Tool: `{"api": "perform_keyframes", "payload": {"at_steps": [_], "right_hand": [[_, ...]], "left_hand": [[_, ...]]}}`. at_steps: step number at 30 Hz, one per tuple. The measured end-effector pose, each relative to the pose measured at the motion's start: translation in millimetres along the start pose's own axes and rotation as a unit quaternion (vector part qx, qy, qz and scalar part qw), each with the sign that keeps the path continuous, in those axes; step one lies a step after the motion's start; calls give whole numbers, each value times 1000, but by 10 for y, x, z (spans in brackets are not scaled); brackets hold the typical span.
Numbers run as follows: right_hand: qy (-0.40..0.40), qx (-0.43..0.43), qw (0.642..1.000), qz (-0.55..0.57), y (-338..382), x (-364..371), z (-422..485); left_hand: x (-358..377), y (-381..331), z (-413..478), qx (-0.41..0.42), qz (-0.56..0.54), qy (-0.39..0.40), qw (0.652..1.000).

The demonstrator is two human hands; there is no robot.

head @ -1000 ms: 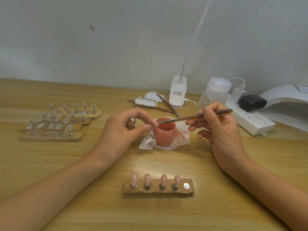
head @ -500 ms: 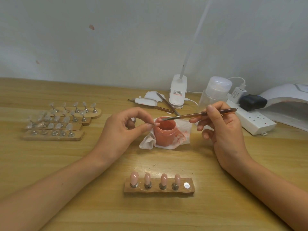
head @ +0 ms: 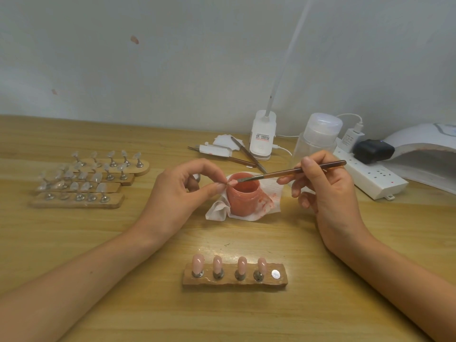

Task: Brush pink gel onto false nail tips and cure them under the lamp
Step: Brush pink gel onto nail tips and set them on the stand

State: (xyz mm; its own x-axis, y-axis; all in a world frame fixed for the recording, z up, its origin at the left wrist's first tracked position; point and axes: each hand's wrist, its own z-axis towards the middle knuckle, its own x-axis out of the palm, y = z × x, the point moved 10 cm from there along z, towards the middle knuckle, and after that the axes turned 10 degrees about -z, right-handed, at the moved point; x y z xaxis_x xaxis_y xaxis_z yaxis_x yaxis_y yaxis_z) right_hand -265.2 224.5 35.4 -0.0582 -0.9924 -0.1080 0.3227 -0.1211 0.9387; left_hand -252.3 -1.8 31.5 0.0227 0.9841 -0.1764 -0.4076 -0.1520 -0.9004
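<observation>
Left hand: the left hand (head: 177, 193) pinches a small nail tip (head: 230, 183) between thumb and forefinger, the other fingers curled behind; it holds the tip at the near-left rim of the pot.
Right hand: the right hand (head: 328, 193) grips a thin brush (head: 293, 172) like a pen, fingers curled round the handle.
Brush: it slants down to the left, and its bristle end meets the pinched nail tip above the pot's mouth.
Pot of pink gel: the pot (head: 243, 197) stands open and upright between the two hands, on a white tissue (head: 219, 213) smeared with pink on its right side.
Front holder: a wooden holder (head: 234, 283) lies near the table's front edge, with four pink tips (head: 242, 265) standing in a row; the fifth spot, at the right end, shows only a bare metal disc (head: 275, 274).
Spare holders: more wooden holders (head: 88, 178) with clear tips sit in overlapping rows at the left.
Curing lamp: the white lamp (head: 424, 154) sits at the far right, behind a white power strip (head: 370, 176).
Back of table: a clip light base (head: 262, 138), a clear bottle (head: 318, 137) and spare brushes (head: 246, 156) lie near the wall.
Table: wood-grain top (head: 148, 304).
</observation>
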Motion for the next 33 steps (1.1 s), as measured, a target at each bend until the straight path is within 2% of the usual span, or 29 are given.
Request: {"api": "perform_keyframes", "payload": {"at_steps": [7, 12, 16, 21, 33], "right_hand": [[10, -17, 1000, 1, 43, 27, -12], [-12, -1, 1000, 4, 2, -34, 5], [7, -18, 1000, -3, 40, 18, -11], [-16, -2, 1000, -2, 5, -50, 9], [4, 3, 1000, 13, 15, 11, 5]], "left_hand": [[-3, 20, -10, -3, 1, -1, 1000], [-13, 20, -10, -6, 6, -7, 1000], [-12, 37, -14, -11, 7, -8, 1000], [4, 14, -11, -8, 16, -3, 1000], [3, 37, -19, -30, 6, -6, 1000]]}}
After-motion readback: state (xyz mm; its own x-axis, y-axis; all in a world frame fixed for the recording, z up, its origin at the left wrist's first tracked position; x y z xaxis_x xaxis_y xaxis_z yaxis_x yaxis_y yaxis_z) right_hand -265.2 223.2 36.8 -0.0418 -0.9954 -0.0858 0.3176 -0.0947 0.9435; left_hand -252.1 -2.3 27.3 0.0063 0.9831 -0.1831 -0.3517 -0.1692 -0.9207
